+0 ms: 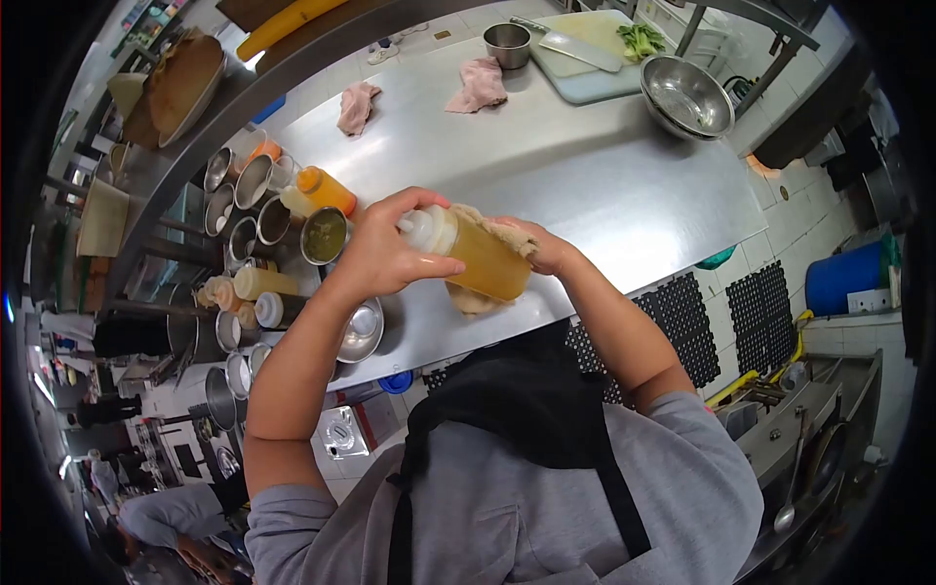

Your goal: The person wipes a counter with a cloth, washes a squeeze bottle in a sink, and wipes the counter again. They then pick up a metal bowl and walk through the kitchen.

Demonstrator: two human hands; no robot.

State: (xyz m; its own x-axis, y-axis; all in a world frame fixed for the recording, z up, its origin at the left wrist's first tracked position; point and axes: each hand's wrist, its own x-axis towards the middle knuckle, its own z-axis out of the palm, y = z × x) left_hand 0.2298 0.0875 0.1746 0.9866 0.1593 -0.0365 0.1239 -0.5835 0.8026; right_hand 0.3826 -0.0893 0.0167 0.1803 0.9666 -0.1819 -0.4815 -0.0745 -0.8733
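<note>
A clear squeeze bottle [487, 259] of yellowish liquid is tilted over the steel table, its white cap toward the left. My left hand [390, 244] grips it around the cap end, thumb along the near side. At the other end, my right hand [541, 244] presses a tan cloth [499, 228] against the bottle; its fingers are partly hidden behind cloth and bottle. More of the cloth hangs below the bottle. Close to my left hand stand a metal pot of greenish contents [326, 235] and an orange squeeze bottle [327, 189].
Several metal containers and squeeze bottles [265, 283] crowd the left. On the steel table [604, 195] lie two pink cloths [478, 86], a small pot [507, 45], a cutting board [585, 83] with a knife [580, 49] and greens [641, 42], and metal bowls [687, 96]. A person [180, 517] is lower left.
</note>
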